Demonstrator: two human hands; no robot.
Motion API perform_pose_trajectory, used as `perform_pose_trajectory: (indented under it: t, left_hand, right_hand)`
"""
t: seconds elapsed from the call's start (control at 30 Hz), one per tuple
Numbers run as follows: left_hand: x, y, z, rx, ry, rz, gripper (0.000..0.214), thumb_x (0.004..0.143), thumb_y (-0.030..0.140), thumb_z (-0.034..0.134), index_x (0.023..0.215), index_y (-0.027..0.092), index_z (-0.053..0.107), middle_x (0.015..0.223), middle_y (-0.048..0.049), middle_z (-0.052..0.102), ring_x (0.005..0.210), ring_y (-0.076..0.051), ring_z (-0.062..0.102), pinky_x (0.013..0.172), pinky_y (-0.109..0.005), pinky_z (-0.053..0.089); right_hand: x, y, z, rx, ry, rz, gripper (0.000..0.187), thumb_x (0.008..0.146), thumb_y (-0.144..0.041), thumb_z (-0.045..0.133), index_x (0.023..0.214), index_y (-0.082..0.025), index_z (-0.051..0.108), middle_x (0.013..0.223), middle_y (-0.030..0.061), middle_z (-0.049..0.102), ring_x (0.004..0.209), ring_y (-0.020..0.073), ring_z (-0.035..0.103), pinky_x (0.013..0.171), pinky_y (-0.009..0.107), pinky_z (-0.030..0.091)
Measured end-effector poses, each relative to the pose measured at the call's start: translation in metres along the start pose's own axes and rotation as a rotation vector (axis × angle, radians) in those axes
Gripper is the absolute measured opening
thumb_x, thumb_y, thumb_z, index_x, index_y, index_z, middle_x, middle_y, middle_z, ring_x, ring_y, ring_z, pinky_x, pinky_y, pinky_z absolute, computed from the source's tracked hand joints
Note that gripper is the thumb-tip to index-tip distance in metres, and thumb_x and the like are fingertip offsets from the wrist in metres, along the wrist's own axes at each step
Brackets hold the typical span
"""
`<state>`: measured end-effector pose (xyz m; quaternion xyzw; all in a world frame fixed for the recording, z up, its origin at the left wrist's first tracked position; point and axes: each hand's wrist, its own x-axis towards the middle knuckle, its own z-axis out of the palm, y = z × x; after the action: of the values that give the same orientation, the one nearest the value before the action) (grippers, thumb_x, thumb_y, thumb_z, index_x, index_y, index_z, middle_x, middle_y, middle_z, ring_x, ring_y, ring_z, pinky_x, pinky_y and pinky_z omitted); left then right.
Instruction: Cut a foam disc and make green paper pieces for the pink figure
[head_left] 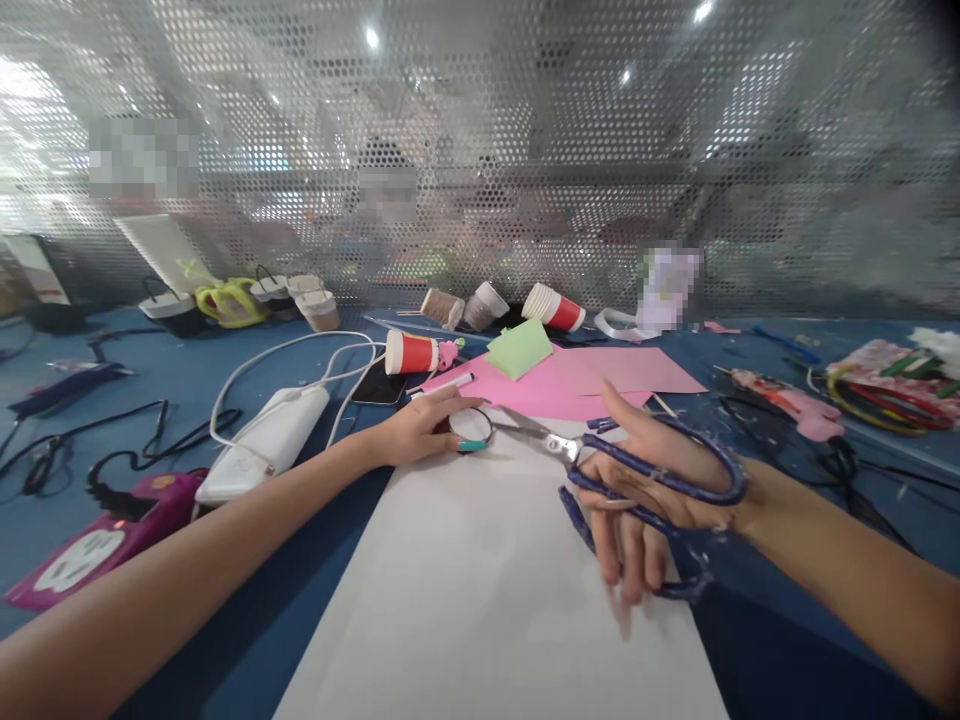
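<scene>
My left hand [424, 425] rests on the far part of a large white paper sheet [465, 580]. Its thumb and fingers are closed at the edge of a small round white piece with a dark rim [471, 428]; whether this is paper or a lid I cannot tell. A teal tip shows at the thumb. In my right hand [630, 490] is a pair of scissors [559, 445] with dark blue handles, some fingers through or around the loops. The blades point left, their tips close to the round piece.
Pink paper [630, 370] and a green sheet [521, 347] lie beyond the white sheet. A red-and-white paper cup [411, 353] lies behind my left hand. Leftward are a white power bank [266, 445] with cables and a magenta device [105, 545]. A pink glue gun [814, 415] lies right.
</scene>
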<state>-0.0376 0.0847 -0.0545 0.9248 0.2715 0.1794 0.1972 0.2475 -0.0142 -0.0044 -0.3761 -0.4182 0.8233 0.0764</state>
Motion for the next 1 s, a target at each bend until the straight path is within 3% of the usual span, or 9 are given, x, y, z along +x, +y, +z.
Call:
perform_pose_trajectory:
  t: [0.13,0.3,0.47,0.73,1.0]
  left_hand:
    - [-0.001,-0.004,0.003,0.034,0.021,0.034,0.060,0.086,0.054,0.047,0.133,0.017,0.048,0.106,-0.0121,0.057,0.093,-0.022,0.055,0.087,-0.035,0.043]
    - [-0.001,-0.003,0.003,0.046,0.010,0.044,0.061,0.088,0.054,0.042,0.135,0.015,0.046,0.107,-0.0132,0.055,0.094,-0.023,0.054,0.088,-0.036,0.042]
    - [0.000,0.002,0.002,0.042,0.015,0.025,0.061,0.088,0.055,0.041,0.134,0.015,0.048,0.104,-0.0129,0.056,0.094,-0.023,0.054,0.089,-0.037,0.042]
    - [0.001,0.003,0.003,0.056,0.029,0.010,0.059,0.088,0.054,0.043,0.134,0.018,0.048,0.106,-0.0124,0.057,0.095,-0.023,0.055,0.089,-0.036,0.042]
    - [-0.001,-0.004,0.006,0.075,0.041,0.026,0.062,0.087,0.054,0.044,0.137,0.017,0.044,0.107,-0.0137,0.056,0.095,-0.024,0.055,0.088,-0.037,0.043]
  right_hand:
    - [0.005,0.008,-0.003,0.121,-0.183,0.122,0.093,0.061,-0.084,-0.020,0.061,-0.017,0.044,0.061,0.0192,0.066,0.051,0.0233,0.068,0.038,0.028,0.050]
    - [0.003,0.009,-0.004,0.126,-0.246,0.158,0.094,0.056,-0.084,-0.022,0.060,-0.017,0.043,0.060,0.0192,0.065,0.050,0.0226,0.067,0.035,0.026,0.047]
    - [-0.001,0.007,0.000,0.143,-0.172,0.156,0.088,0.058,-0.085,-0.018,0.060,-0.018,0.040,0.060,0.0156,0.065,0.048,0.0238,0.066,0.032,0.030,0.047]
    - [0.013,0.014,0.012,0.177,-0.057,0.106,0.085,0.062,-0.083,-0.017,0.061,-0.019,0.038,0.076,0.0233,0.069,0.057,0.0257,0.069,0.036,0.032,0.051]
    - [0.027,0.020,0.014,0.187,-0.021,0.008,0.088,0.065,-0.085,-0.013,0.052,-0.016,0.040,0.072,0.0219,0.070,0.038,0.0169,0.062,0.027,0.023,0.044]
